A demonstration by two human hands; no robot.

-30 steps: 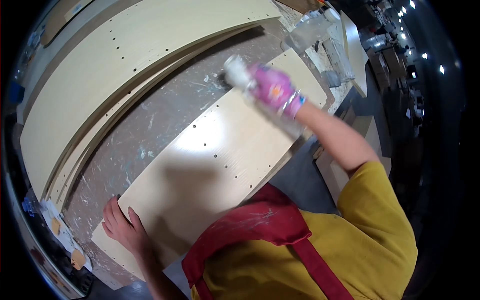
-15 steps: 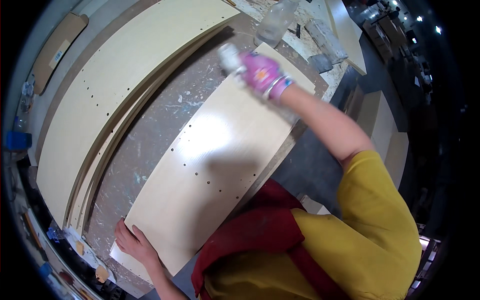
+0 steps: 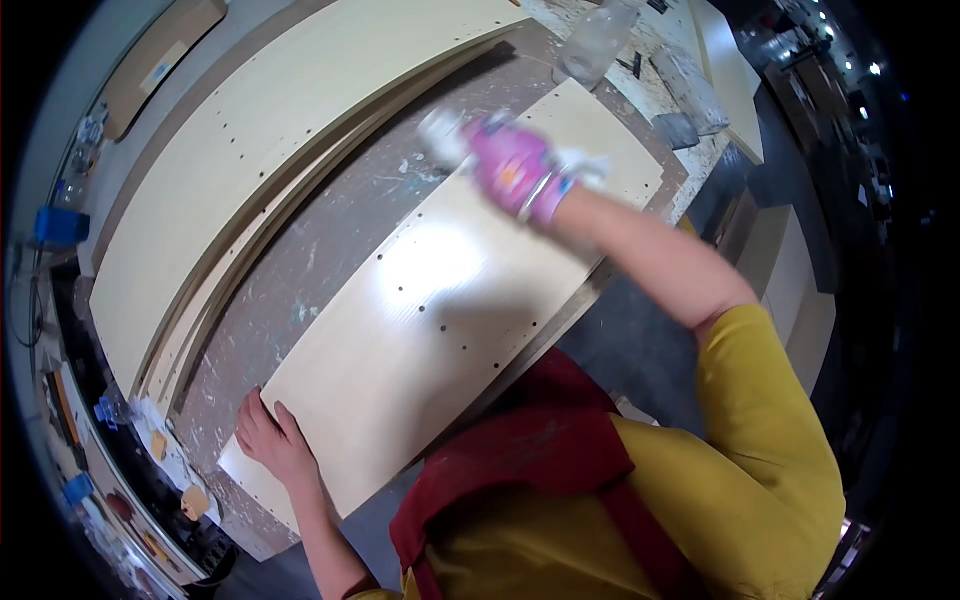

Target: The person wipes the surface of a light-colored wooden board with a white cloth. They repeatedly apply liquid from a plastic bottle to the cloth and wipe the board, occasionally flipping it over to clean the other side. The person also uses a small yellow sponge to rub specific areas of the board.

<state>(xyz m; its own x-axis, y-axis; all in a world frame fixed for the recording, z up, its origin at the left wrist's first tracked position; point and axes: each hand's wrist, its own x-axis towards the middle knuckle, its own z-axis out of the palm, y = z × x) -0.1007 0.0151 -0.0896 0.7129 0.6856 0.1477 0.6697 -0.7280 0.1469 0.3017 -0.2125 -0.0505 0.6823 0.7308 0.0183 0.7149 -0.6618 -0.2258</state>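
A pale wooden panel (image 3: pixel 370 370) with several drilled holes lies slantwise across the workbench. My bare left hand (image 3: pixel 277 440) rests on its lower left end, fingers stretched out and apart near the edge. In a pink glove, my right hand (image 3: pixel 510 170) is over the panel's upper part, blurred by motion. It is closed around a white cloth (image 3: pixel 440 138), which sticks out to the left of the fingers; another white bit shows beside the wrist. Whether the cloth touches the panel is hard to see.
A stack of curved pale panels (image 3: pixel 230 140) lies along the bench's far left side. At the far right of the bench stand a clear plastic bottle (image 3: pixel 597 45), a whitish block (image 3: pixel 690 90) and a grey block (image 3: pixel 675 130). The paint-spotted bench top (image 3: pixel 300 300) shows between panel and stack.
The view has shifted, so the bench appears moved right and slightly up. My gloved right hand has swept with the cloth toward the panel's left edge. My left hand stays on the panel.
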